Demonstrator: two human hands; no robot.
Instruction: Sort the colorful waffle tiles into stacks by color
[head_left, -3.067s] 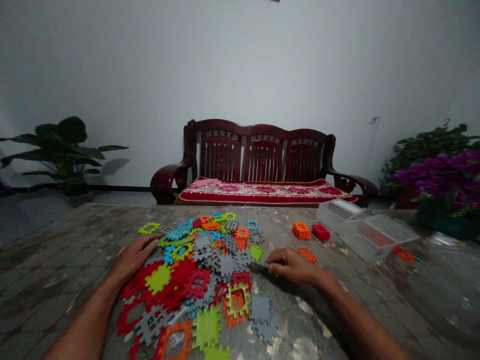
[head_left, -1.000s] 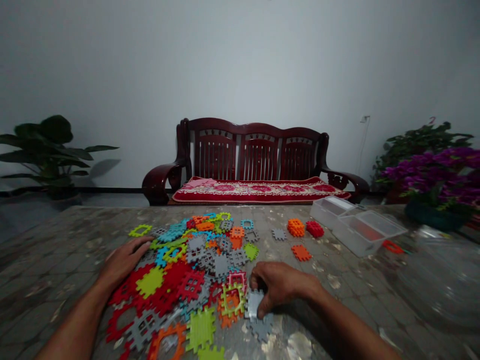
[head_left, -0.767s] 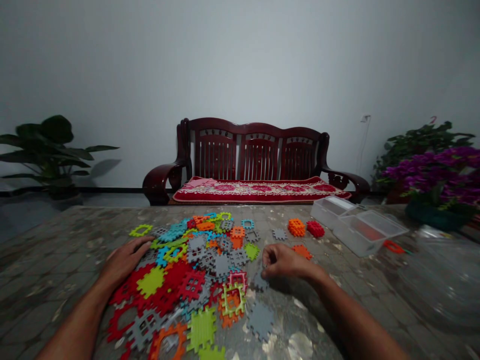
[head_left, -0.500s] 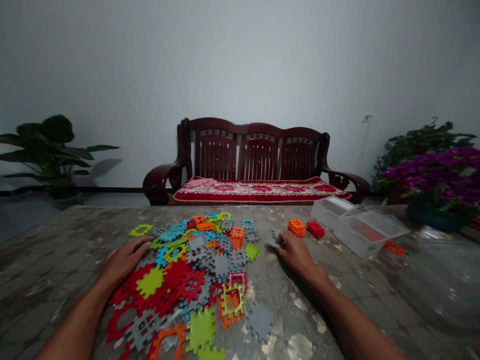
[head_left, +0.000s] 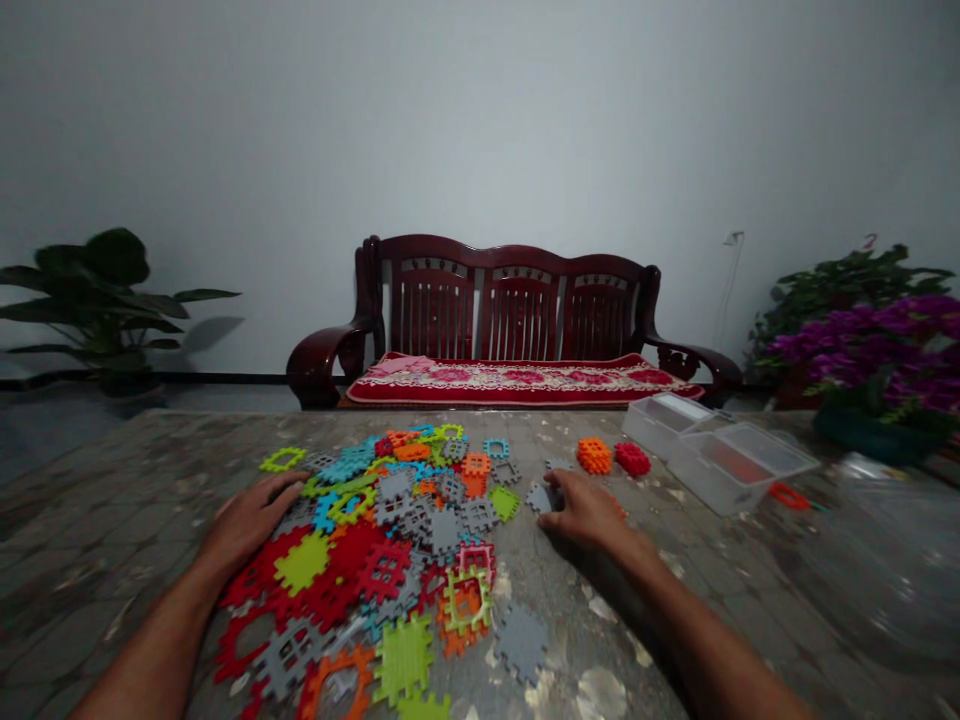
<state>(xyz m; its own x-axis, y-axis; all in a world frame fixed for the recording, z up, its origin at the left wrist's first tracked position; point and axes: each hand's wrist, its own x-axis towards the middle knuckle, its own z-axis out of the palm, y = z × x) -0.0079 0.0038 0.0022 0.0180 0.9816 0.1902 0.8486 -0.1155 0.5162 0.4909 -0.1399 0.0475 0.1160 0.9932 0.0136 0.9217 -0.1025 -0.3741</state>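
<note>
A heap of colourful toothed plastic tiles (head_left: 390, 550) covers the stone-patterned table (head_left: 112, 520) in front of me. My left hand (head_left: 247, 520) lies flat on the heap's left edge, fingers stretched over red and grey tiles. My right hand (head_left: 589, 510) is right of the heap, its fingertips pinched on a small grey tile (head_left: 538, 497) that sits low at the table top. Another grey tile (head_left: 559, 464) lies just behind it. A larger grey tile (head_left: 520, 640) lies alone near me.
A stack of orange tiles (head_left: 594, 455) and a stack of red tiles (head_left: 632, 458) stand beyond my right hand. Clear plastic boxes (head_left: 739, 460) sit at the right, an orange piece (head_left: 787, 495) beside them. A wooden bench (head_left: 510, 320) and potted plants (head_left: 862, 340) stand behind the table.
My right hand took a small grey tile from the heap's near right edge and carried it away from me, to beside the lone grey tile. The left hand stayed put.
</note>
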